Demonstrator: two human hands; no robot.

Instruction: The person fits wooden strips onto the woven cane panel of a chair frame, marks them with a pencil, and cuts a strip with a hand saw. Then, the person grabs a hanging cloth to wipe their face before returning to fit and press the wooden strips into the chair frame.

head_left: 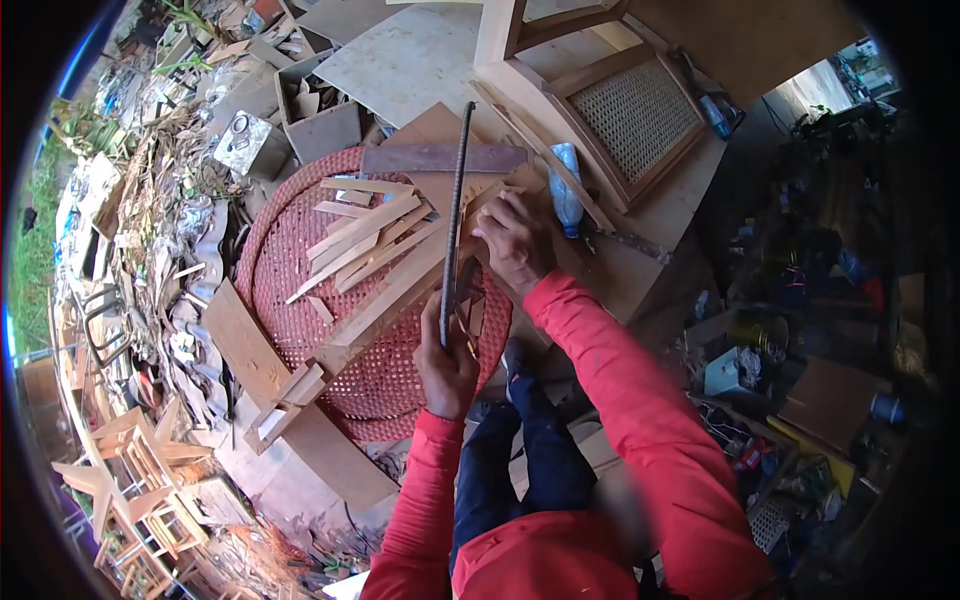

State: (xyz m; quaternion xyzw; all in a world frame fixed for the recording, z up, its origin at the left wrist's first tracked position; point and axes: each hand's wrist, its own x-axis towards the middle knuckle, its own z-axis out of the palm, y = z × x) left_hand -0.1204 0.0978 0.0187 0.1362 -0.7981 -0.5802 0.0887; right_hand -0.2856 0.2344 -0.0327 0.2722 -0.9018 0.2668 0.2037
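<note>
My left hand (447, 368) is closed around the lower end of a long, dark ridged rod (459, 200), which points up and away from me. My right hand (513, 240) is closed at the upper end of a long wooden beam (385, 300), its fingers bent over something small that I cannot make out. The beam slants across a round red woven mat (375, 400). Several thin wood strips (365, 240) lie on the mat left of the beam. A dark flat board (445, 159) lies beyond them.
A clear plastic bottle (566, 190) lies right of my right hand. Farther right stands a wooden frame with cane webbing (640, 125). Wood scraps and a box (322, 130) are at the upper left. Small wooden frames (150, 480) stand lower left. Clutter fills the right side.
</note>
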